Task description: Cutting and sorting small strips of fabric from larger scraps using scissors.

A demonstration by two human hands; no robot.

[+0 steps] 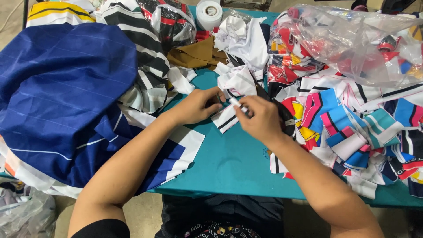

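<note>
Left hand [199,105], right hand [260,117], fingertips blurred, pinching striped fabric strip [225,119]

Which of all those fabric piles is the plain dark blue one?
The big blue fabric heap at the table's left edge. It is mostly solid navy with thin pale lines; the pile of small fabric pieces on the right is multicoloured.

A large folded cloth [61,101] is lying at the left of the tabletop [233,163], and a heap of fabric pieces [352,132] is lying at the right. Between them a small fabric strip [225,119] is sitting, with a tape roll [209,13] standing behind it at the far edge.
</note>
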